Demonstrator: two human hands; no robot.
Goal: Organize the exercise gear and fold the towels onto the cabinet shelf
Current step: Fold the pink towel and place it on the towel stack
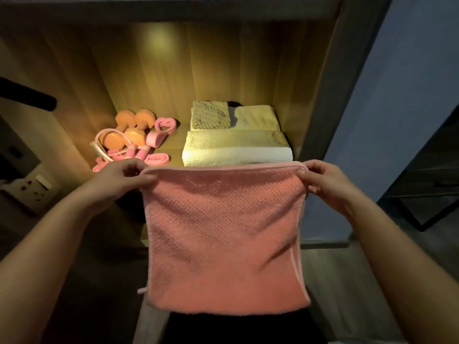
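Observation:
A pink waffle-weave towel (223, 239) hangs in front of the cabinet, doubled over and stretched flat. My left hand (121, 180) pinches its top left corner and my right hand (325, 182) pinches its top right corner. Behind it, on the lit wooden shelf (173, 142), lie three folded towels: a large white one (236, 147) in front, a grey one (210, 115) and a cream one (255, 117) at the back. On the shelf's left side sit orange dumbbells (129, 127), a pink skipping rope (134, 152) and pink resistance bands (161, 127).
The cabinet's dark frame post (320, 95) rises on the right, with a blue wall (397, 95) beyond it. A wall socket plate (32, 189) and a dark bar (27, 95) are at the left. A dark-framed piece of furniture (427, 184) stands at the far right.

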